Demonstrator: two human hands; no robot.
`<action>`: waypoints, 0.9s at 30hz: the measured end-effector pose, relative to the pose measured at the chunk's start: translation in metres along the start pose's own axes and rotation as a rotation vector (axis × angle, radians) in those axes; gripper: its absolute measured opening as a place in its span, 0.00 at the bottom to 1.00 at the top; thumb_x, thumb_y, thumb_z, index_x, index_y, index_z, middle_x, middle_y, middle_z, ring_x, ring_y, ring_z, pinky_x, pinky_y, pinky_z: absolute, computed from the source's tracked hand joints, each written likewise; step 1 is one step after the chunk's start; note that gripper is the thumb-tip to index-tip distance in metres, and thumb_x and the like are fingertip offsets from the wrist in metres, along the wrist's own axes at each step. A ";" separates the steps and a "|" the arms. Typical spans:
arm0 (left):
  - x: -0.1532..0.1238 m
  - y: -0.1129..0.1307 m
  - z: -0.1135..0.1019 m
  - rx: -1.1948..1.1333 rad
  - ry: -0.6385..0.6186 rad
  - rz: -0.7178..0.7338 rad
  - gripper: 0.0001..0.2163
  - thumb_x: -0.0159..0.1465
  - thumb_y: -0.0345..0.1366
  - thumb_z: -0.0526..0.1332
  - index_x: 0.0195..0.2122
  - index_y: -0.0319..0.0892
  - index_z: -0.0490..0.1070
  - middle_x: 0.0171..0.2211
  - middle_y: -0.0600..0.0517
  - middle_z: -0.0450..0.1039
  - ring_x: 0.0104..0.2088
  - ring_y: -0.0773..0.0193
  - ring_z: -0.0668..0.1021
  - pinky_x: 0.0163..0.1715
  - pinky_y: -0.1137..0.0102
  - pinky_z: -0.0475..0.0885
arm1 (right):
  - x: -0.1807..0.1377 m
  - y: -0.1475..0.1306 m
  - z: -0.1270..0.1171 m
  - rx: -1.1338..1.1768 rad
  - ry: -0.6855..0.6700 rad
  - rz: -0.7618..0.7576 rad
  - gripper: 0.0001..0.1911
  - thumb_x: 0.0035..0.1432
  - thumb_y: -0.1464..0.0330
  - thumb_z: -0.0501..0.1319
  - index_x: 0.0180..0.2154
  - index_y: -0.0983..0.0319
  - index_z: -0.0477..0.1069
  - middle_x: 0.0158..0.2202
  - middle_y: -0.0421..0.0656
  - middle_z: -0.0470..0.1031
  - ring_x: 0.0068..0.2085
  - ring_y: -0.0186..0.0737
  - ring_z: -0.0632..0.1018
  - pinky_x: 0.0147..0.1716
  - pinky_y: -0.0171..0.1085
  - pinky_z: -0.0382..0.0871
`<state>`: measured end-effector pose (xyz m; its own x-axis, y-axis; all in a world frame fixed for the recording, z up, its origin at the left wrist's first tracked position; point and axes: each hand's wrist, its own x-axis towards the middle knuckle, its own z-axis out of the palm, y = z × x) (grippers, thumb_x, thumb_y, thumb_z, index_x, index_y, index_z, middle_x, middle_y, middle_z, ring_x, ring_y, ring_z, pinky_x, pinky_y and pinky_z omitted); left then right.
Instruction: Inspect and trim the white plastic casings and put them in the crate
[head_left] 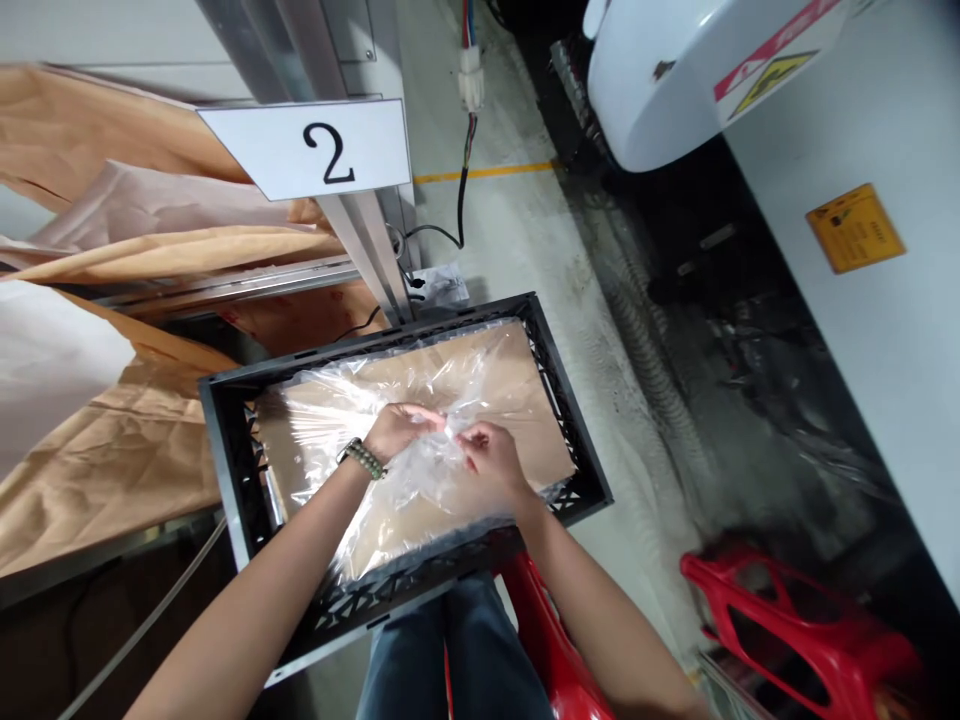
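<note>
A clear plastic bag (pixel 427 480) is gathered to a bunch in the middle of a black crate (pixel 585 440). My left hand (pixel 399 432), with a braided band at the wrist, pinches the bunched plastic from the left side. From the right, my right hand (pixel 491 458) closes thumb and fingers on the same gathered part. A small white bit (pixel 449 432) shows between the fingertips; its kind is too small to make out. Under the film lies a flat sheet of brown cardboard (pixel 536 440), which covers whatever is below it.
Left of the crate hang large brown paper sheets (pixel 112 450) by a metal post with a number 2 sign (pixel 315 150). A cable with a white connector (pixel 471 80) dangles beyond. White machinery (pixel 862 120) stands at right. Red plastic stools (pixel 802 620) are at lower right and by my legs.
</note>
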<state>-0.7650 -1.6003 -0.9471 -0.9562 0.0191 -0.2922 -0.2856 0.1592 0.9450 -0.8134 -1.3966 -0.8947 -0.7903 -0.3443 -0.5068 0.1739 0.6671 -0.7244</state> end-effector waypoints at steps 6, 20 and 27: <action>-0.012 0.004 0.001 0.217 0.083 0.177 0.16 0.66 0.48 0.66 0.28 0.41 0.75 0.34 0.50 0.79 0.40 0.59 0.80 0.47 0.57 0.75 | 0.010 -0.030 -0.004 -0.191 -0.066 -0.258 0.12 0.58 0.73 0.64 0.44 0.59 0.78 0.55 0.49 0.76 0.60 0.48 0.71 0.61 0.45 0.62; -0.009 -0.013 0.033 0.567 0.610 0.133 0.12 0.69 0.43 0.62 0.33 0.41 0.70 0.33 0.51 0.70 0.38 0.58 0.74 0.41 0.61 0.71 | 0.079 -0.045 -0.021 -0.526 -0.489 -0.434 0.10 0.66 0.65 0.62 0.33 0.63 0.74 0.32 0.39 0.75 0.34 0.36 0.75 0.38 0.38 0.70; -0.045 0.000 0.022 0.753 0.350 0.139 0.12 0.71 0.43 0.60 0.33 0.45 0.76 0.34 0.49 0.79 0.45 0.51 0.75 0.49 0.54 0.67 | 0.073 -0.038 -0.019 -0.681 -0.368 -0.634 0.11 0.63 0.77 0.60 0.37 0.60 0.79 0.48 0.46 0.79 0.55 0.46 0.71 0.60 0.45 0.59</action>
<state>-0.7208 -1.5795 -0.9371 -0.9797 -0.2004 -0.0009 -0.1633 0.7961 0.5827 -0.8893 -1.4346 -0.8950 -0.3694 -0.8740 -0.3157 -0.6818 0.4857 -0.5470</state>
